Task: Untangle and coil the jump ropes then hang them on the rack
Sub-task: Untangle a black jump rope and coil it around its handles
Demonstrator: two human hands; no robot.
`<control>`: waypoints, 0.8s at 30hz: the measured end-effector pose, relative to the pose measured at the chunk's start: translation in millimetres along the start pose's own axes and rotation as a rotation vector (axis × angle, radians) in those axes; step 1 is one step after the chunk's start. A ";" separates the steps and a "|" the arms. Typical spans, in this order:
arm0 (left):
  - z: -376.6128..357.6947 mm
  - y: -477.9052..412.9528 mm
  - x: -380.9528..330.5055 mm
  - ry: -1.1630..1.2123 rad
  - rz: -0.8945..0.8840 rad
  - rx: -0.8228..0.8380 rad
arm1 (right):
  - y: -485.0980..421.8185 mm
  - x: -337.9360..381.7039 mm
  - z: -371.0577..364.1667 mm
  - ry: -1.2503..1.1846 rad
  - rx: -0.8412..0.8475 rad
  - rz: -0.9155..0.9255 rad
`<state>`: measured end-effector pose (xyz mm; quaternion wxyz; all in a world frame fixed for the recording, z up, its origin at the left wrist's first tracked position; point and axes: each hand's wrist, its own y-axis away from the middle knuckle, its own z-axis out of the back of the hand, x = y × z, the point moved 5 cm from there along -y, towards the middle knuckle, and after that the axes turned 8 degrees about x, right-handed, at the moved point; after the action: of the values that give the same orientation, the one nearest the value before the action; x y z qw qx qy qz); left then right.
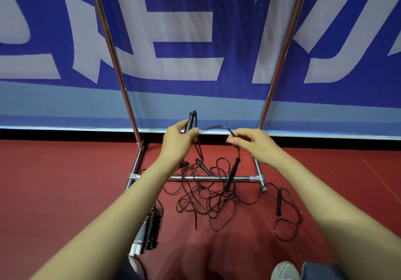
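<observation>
A tangle of thin dark jump ropes [208, 199] lies on the red floor across the base bar of a chrome rack [217, 178]. My left hand [180, 137] grips a black handle [190, 121] that points upward. My right hand [249, 142] pinches the cord [217, 127] that arcs between both hands. Below my right hand a second black handle [232, 174] dangles from the cord over the tangle. Another black handle [278, 201] lies on the floor to the right.
The rack's two upright poles [112, 52] [282, 52] rise in front of a blue and white banner [195, 41]. A coiled black rope and a white-handled one [147, 229] lie at the lower left. My shoe [284, 271] shows at the bottom edge.
</observation>
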<state>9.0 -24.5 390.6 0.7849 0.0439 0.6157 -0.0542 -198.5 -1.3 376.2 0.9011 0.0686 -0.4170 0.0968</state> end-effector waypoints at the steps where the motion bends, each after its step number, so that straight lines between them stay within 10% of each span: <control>1: -2.4 0.8 1.5 -0.084 -0.001 0.017 | 0.2 3.8 -0.8 0.051 0.017 0.018; 10: -40.5 18.5 -10.0 -0.478 -0.205 0.291 | -2.1 24.1 -9.9 0.148 0.072 0.121; 24: 11.2 3.7 -25.2 0.436 -0.093 -0.036 | -6.1 -2.9 -18.6 -0.167 0.145 -0.091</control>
<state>14.4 -21.6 417.8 0.6303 0.0120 0.7732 -0.0683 -185.2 -3.8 361.7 0.8594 0.1603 -0.4790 0.0794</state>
